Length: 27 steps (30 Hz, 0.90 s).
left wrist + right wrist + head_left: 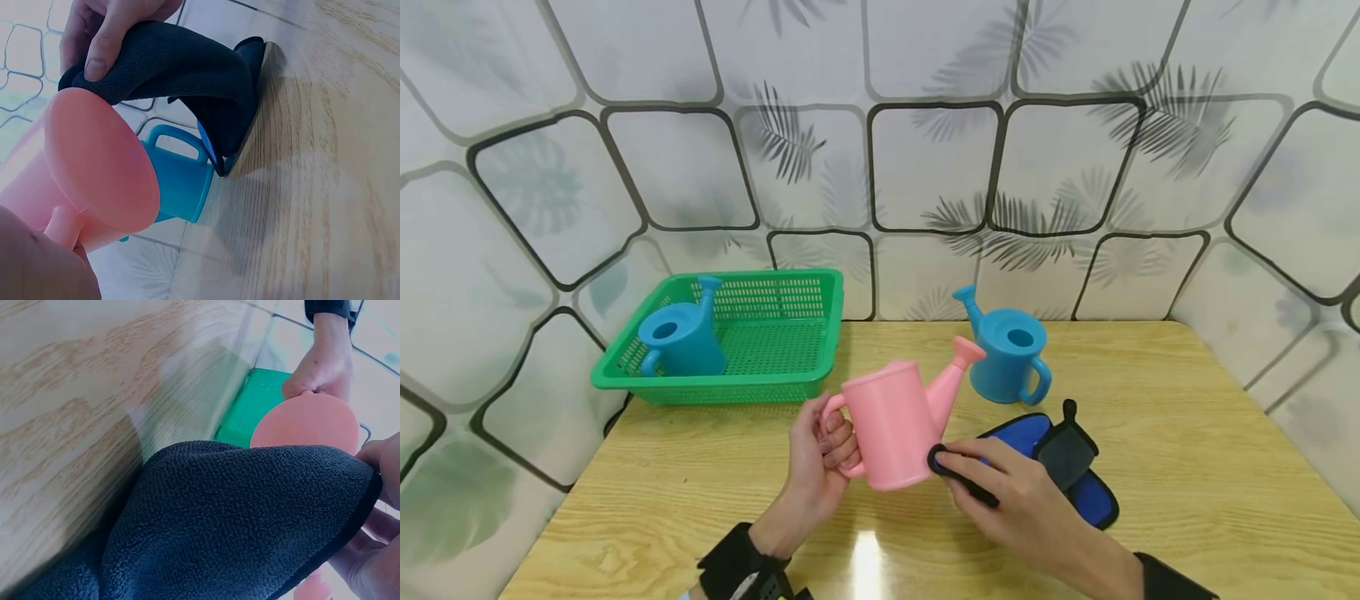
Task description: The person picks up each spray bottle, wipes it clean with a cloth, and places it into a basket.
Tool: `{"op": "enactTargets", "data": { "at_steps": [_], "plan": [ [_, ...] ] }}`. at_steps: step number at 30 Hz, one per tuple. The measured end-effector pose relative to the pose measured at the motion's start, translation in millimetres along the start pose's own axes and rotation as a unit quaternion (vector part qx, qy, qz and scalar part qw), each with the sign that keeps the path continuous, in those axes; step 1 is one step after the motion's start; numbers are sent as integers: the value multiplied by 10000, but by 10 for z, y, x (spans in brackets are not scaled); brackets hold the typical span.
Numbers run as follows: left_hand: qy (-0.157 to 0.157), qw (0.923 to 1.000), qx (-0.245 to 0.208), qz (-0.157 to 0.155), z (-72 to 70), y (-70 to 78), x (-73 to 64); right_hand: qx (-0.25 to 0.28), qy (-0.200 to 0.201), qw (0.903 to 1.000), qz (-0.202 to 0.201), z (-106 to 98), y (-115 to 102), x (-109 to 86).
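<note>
My left hand [820, 458] grips the handle of a pink watering can [891, 429], held above the table with its spout pointing right. My right hand [1018, 492] pinches one edge of a padded fabric piece [1093, 500], blue with black edging and a black tab. That pinched edge is beside the can's lower right side; whether they touch, I cannot tell. The left wrist view shows the thumb on the fabric's dark fleecy face [181, 62], which arches down to the table. In the right wrist view, the fleece [237, 512] partly hides the can's base [306, 422].
Behind the fabric piece stands a blue watering can [1007, 358] on the wooden table [1180, 433]. A green basket [775, 389] at the back left holds another blue watering can [681, 337]. A patterned curtain [932, 167] surrounds the table's back and sides.
</note>
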<state>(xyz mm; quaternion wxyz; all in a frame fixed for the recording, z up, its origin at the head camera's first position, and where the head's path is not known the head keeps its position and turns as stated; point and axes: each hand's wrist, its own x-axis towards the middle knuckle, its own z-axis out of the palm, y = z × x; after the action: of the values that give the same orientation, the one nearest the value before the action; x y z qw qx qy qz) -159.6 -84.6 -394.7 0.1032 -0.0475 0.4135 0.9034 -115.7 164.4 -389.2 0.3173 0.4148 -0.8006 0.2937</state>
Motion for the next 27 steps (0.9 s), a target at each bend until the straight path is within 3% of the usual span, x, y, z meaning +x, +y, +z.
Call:
{"op": "enactTargets", "data": {
  "at_steps": [14,27],
  "plan": [
    [-153,9999,62,-1,5,-20,-7,-100,20,9999,89,-15,33,33],
    [-648,9943,846,-37,35,-77,-90,-231,370,9987,270,-78,59,100]
  ]
}}
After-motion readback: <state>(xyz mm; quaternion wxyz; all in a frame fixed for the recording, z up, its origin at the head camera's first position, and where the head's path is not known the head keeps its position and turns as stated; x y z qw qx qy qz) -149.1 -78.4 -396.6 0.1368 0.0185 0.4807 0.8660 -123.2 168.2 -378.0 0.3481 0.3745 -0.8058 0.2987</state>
